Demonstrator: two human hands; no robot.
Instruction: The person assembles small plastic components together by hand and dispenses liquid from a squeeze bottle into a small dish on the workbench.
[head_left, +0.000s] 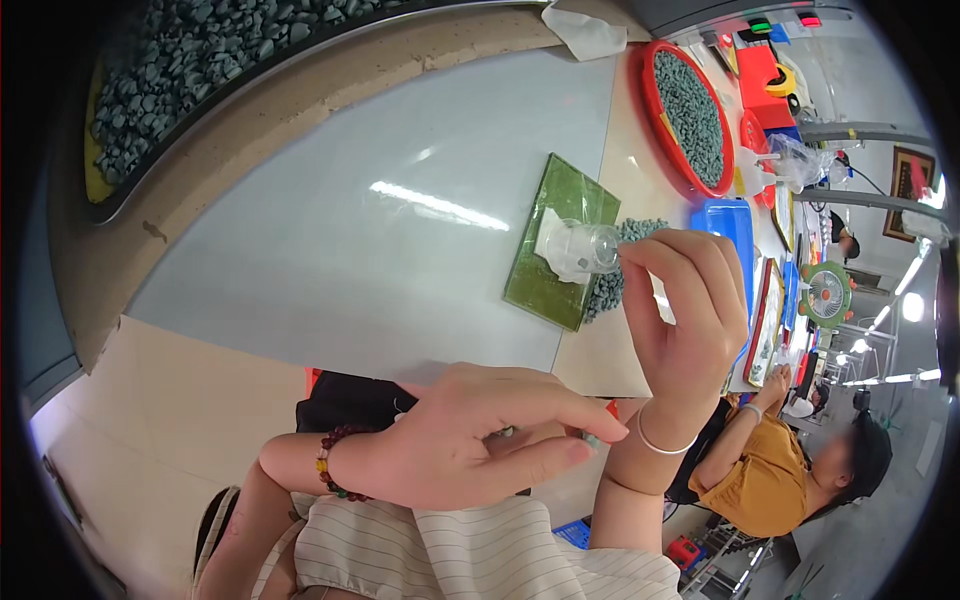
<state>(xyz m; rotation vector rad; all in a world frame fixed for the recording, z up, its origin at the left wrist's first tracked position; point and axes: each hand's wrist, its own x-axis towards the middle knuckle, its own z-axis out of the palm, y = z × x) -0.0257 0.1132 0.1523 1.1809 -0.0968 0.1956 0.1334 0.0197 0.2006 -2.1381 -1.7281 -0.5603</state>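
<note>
My left hand [480, 440], a beaded bracelet at its wrist, hovers low over the near table edge. Its fingers are curled, with a small grey-green stone [590, 438] between thumb and index fingertip; more bits show in the curled palm. My right hand [695, 295], wearing a white bangle, is pinched at the mouth of a small clear plastic cup [590, 245]. Whatever its fingertips grip is hidden or too small to name. Under the cup lies white crumpled material on a green rectangular plate [540, 290]. Grey-green stones [605, 295] are heaped beside the plate.
A red round tray [725, 180] of small stones stands at the far right, near a blue tray [735, 222]. Dark stones fill a large container [200, 85] at the upper left. A person in a mustard top [765, 475] sits to the right, beyond a green fan [828, 295].
</note>
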